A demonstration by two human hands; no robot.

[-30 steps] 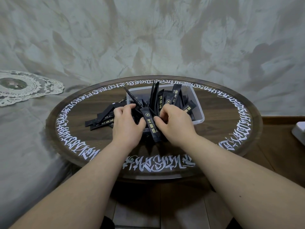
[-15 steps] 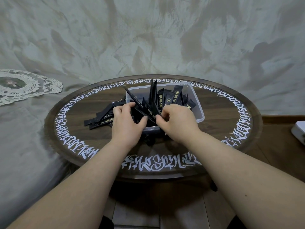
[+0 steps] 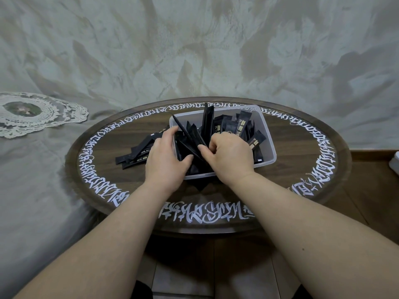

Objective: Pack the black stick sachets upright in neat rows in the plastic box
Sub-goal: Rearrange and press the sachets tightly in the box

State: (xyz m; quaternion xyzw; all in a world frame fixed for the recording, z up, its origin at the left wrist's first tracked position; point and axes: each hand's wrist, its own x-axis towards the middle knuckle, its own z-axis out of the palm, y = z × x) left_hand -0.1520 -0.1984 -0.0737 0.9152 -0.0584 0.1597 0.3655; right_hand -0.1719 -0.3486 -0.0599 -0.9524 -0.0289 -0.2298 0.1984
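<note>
A clear plastic box [image 3: 268,145] stands on the round dark table [image 3: 302,160], holding several black stick sachets [image 3: 243,124] that lean at different angles. My left hand [image 3: 165,157] reaches over the box's near left corner, its fingers and thumb curled round a fan of sachets [image 3: 190,139] inside. My right hand [image 3: 228,154] is just right of it, fingers curled and pinching the same bunch. A loose pile of sachets [image 3: 138,153] lies flat on the table left of the box.
The table has a ring of white lettering [image 3: 207,216] round its rim. A grey cloth [image 3: 43,169] with a lace doily [image 3: 28,113] lies to the left. A white object [image 3: 396,167] shows at the right edge, over wooden floor.
Both hands moved forward from the table in front of the box into the box. The sachet that lay tilted between them now stands among the bunch inside.
</note>
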